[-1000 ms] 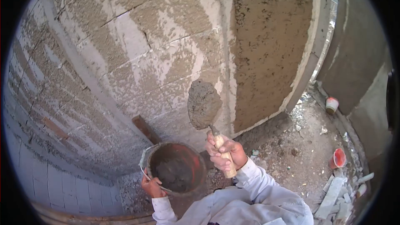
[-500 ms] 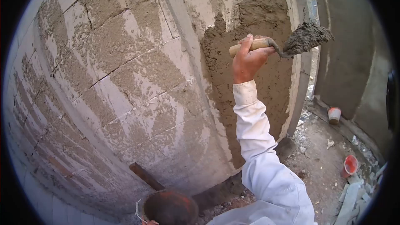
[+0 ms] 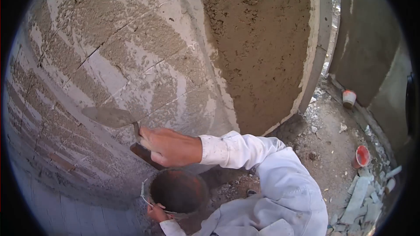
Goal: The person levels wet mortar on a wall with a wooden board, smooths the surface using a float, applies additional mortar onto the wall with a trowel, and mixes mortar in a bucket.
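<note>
My right hand (image 3: 170,146) is wrapped round the handle of a trowel (image 3: 109,116) above the bucket, its blade pointing left in front of the block wall. No heap of mortar shows on the visible face of the blade. Low in the view, my left hand (image 3: 158,213) grips the near left rim of a bucket (image 3: 204,195), close to its wire handle. The inside of the bucket is dark, so its contents are hard to make out. Wet brown mortar (image 3: 267,57) covers a tall strip of wall at upper right.
A block wall (image 3: 144,52) with rough mortar smears fills the left. A wooden piece (image 3: 146,156) leans behind the bucket. On the ground at right are a white-and-orange pail (image 3: 349,98), a red-lined pail (image 3: 361,157) and broken slabs (image 3: 358,199).
My right hand swung the trowel down and left from the mortared strip to above the bucket. The mortar heap on its blade is gone. My left hand and the bucket show more fully.
</note>
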Motion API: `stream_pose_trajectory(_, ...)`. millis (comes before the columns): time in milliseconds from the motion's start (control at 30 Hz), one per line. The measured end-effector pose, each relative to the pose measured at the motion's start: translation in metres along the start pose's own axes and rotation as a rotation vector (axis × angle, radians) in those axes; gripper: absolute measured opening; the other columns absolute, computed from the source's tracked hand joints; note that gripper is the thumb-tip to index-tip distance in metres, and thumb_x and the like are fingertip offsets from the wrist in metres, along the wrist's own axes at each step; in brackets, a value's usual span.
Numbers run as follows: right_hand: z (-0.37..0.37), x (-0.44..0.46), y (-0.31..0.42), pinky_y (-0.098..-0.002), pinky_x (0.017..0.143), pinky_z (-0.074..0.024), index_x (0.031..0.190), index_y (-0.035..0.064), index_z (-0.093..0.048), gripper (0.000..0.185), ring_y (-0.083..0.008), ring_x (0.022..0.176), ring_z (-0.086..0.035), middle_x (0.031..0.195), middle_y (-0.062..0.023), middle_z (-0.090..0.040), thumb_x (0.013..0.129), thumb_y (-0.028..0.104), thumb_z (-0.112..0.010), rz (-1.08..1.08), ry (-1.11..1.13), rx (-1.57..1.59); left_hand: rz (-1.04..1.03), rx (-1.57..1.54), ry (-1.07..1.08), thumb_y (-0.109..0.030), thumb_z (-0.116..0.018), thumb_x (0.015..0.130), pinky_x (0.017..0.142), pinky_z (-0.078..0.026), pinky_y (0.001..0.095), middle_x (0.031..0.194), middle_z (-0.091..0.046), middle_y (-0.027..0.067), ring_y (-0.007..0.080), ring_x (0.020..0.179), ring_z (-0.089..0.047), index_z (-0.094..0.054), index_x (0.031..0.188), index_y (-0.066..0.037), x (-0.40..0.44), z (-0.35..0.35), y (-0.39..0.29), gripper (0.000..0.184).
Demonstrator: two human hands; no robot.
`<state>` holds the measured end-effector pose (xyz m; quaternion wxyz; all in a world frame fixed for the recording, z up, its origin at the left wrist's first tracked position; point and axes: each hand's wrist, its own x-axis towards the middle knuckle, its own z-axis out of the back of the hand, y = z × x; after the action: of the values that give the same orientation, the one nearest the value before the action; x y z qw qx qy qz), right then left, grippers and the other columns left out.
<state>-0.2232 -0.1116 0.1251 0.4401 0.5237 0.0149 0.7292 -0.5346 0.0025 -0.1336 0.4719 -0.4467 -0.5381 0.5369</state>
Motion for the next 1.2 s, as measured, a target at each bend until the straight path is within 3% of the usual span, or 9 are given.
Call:
stream_pose_trajectory(100, -0.029, -0.053, -0.005, -0.0444, 0.066, -0.0511, 0.103, -0.0048, -0.049, 0.033, -0.0301, 0.07, -0.067, 0.084, -0.0202, -0.063, 0.083, 0.018, -0.062, -0.717, 0.911, 0.214, 0.125, -0.141, 0.115, 0.011, -0.045, 0.058, 0.048, -0.034, 0.0222, 0.079, -0.054, 0.0019, 0.008, 0.058, -0.045, -0.054, 0.13, 0.006, -0.002, 0.006, -0.013, 0.072)
stream_pose_trajectory(167, -0.08, -0.092, -0.039, -0.0387, 0.053, -0.0511, 0.1, -0.0042, -0.055, 0.027, -0.0244, 0.06, -0.065, 0.069, -0.0133, -0.062, 0.083, 0.017, -0.059, -0.869, 1.067, 0.154, 0.109, -0.118, 0.211, 0.011, -0.05, 0.052, 0.047, -0.034, 0.0207, 0.077, -0.048, -0.0024, 0.0068, 0.06, -0.044, -0.06, 0.123, 0.006, 0.003, 0.01, -0.015, 0.072)
stream_pose_trajectory(367, -0.296, -0.153, -0.018, -0.0401, 0.076, -0.0561, 0.1, -0.0039, -0.05, 0.031, -0.037, 0.094, -0.068, 0.094, -0.0287, -0.066, 0.075, 0.007, -0.065, -0.764, 0.793, -0.515, -0.125, -0.116, 0.572, 0.014, -0.051, 0.051, 0.045, -0.03, 0.0178, 0.073, -0.046, -0.0054, 0.0022, 0.057, -0.036, -0.065, 0.115, 0.006, 0.027, 0.014, -0.015, 0.067)
stream_pose_trajectory(567, -0.262, -0.159, -0.013, -0.048, 0.076, -0.0544, 0.105, -0.0061, -0.046, 0.033, -0.0435, 0.089, -0.066, 0.092, -0.0283, -0.065, 0.081, 0.009, -0.062, -0.81, 1.007, -0.362, -0.02, -0.154, 0.642, 0.008, -0.055, 0.048, 0.054, -0.031, 0.0184, 0.092, -0.06, -0.0026, 0.0026, 0.062, -0.037, -0.068, 0.11, 0.005, 0.051, 0.043, -0.014, 0.064)
stream_pose_trajectory(667, -0.296, -0.169, -0.029, -0.0499, 0.079, -0.053, 0.107, -0.0044, -0.046, 0.036, -0.0443, 0.09, -0.065, 0.094, -0.0276, -0.066, 0.083, 0.017, -0.062, -0.878, 0.704, -0.563, -0.082, -0.125, 0.673, 0.007, -0.055, 0.047, 0.057, -0.032, 0.0189, 0.104, -0.064, -0.0002, 0.0038, 0.065, -0.038, -0.07, 0.097, 0.004, 0.055, 0.051, -0.018, 0.053)
stream_pose_trajectory(867, -0.27, -0.211, -0.019, -0.0422, 0.056, -0.0528, 0.106, -0.0012, -0.053, 0.029, -0.0316, 0.066, -0.065, 0.093, -0.021, -0.063, 0.084, 0.016, -0.061, -0.884, 0.679, -0.051, -0.228, -0.102, 0.743, 0.007, -0.054, 0.05, 0.071, -0.043, 0.0246, 0.118, -0.066, 0.0138, 0.0116, 0.088, -0.058, -0.043, 0.059, 0.001, 0.073, 0.064, -0.023, 0.016)
stream_pose_trajectory(933, -0.255, -0.192, -0.021, -0.0384, 0.047, -0.0497, 0.099, 0.0022, -0.054, 0.022, -0.0232, 0.055, -0.061, 0.093, -0.0167, -0.06, 0.084, 0.016, -0.062, -1.603, 0.52, 0.347, -0.354, -0.116, 0.78, 0.008, -0.054, 0.052, 0.081, -0.045, 0.0302, 0.116, -0.067, 0.0167, 0.0168, 0.098, -0.062, -0.038, 0.057, 0.0, 0.076, 0.065, -0.031, 0.019)
stream_pose_trajectory(1033, -0.254, -0.202, -0.029, -0.0295, 0.035, -0.0406, 0.097, 0.0058, -0.051, 0.014, -0.0111, 0.045, -0.046, 0.086, -0.0097, -0.053, 0.086, 0.013, -0.057, -1.729, 0.189, 1.197, -0.439, -0.208, 0.877, 0.008, -0.054, 0.052, 0.11, -0.032, 0.0476, 0.112, -0.067, 0.0215, 0.0313, 0.115, -0.061, -0.036, 0.056, -0.001, 0.068, 0.06, -0.063, 0.02)
stream_pose_trajectory(1200, -0.29, -0.199, -0.011, -0.0228, 0.028, -0.0349, 0.103, 0.0055, -0.047, 0.017, -0.0072, 0.041, -0.041, 0.077, -0.0053, -0.046, 0.086, 0.007, -0.049, -1.561, 0.151, 2.032, -0.397, -0.169, 0.887, 0.008, -0.053, 0.052, 0.093, -0.045, 0.0362, 0.113, -0.067, 0.0187, 0.0178, 0.096, -0.062, -0.041, 0.057, 0.0, 0.063, 0.059, -0.073, 0.015)
